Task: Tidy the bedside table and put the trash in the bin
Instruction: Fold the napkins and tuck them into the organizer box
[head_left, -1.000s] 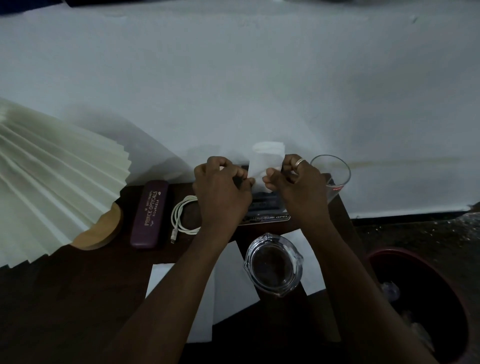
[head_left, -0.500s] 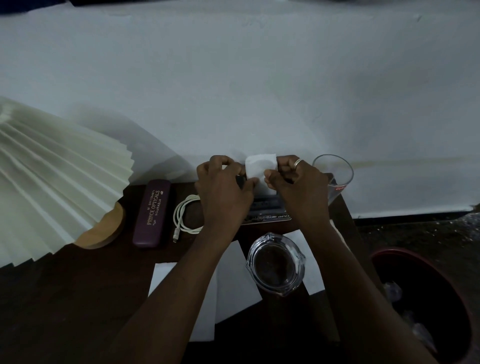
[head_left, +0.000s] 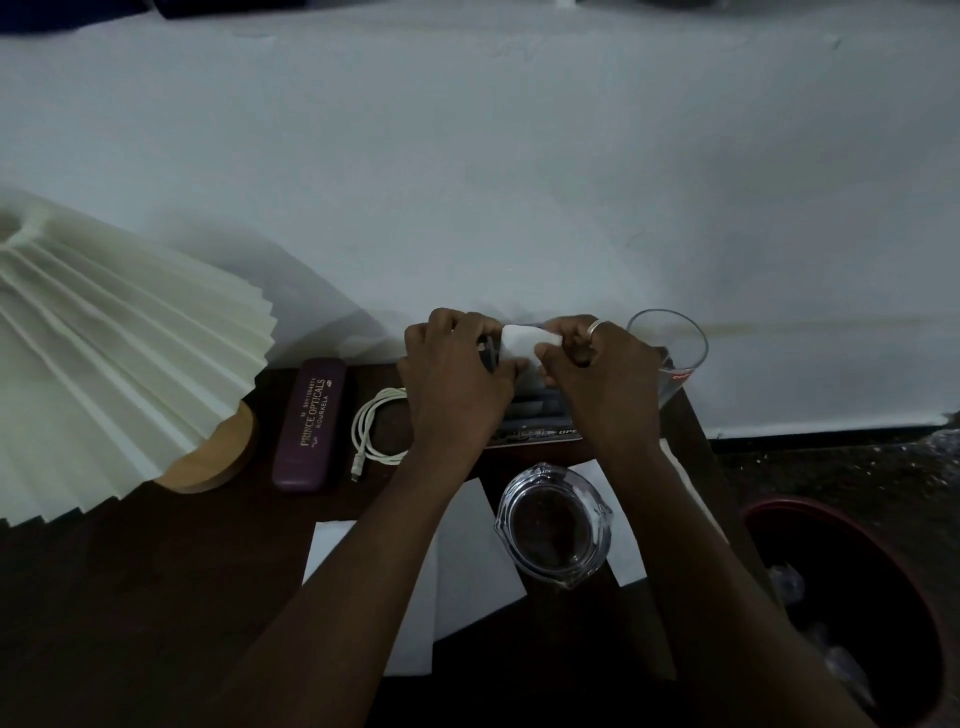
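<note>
Both hands meet at the back of the dark wooden bedside table (head_left: 156, 597), pinching a small white tissue (head_left: 519, 345) between them. My left hand (head_left: 452, 374) grips its left edge and my right hand (head_left: 597, 369), with a ring on one finger, grips its right edge. The tissue is bunched low, just above a dark packet (head_left: 540, 421) lying flat under the hands. White paper sheets (head_left: 467, 561) lie on the table under my forearms. A dark red bin (head_left: 852, 603) with some trash inside stands on the floor at the right.
A pleated cream lamp shade (head_left: 114, 358) on a wooden base (head_left: 218, 462) fills the left. A maroon glasses case (head_left: 309, 423), a coiled white cable (head_left: 374, 426), a glass jug (head_left: 553, 525) and a drinking glass (head_left: 670, 353) stand on the table. A white wall lies behind.
The tissue stood taller between my fingers a second ago; both hands have pressed it down into a smaller bunch. The hands have stayed at the same spot.
</note>
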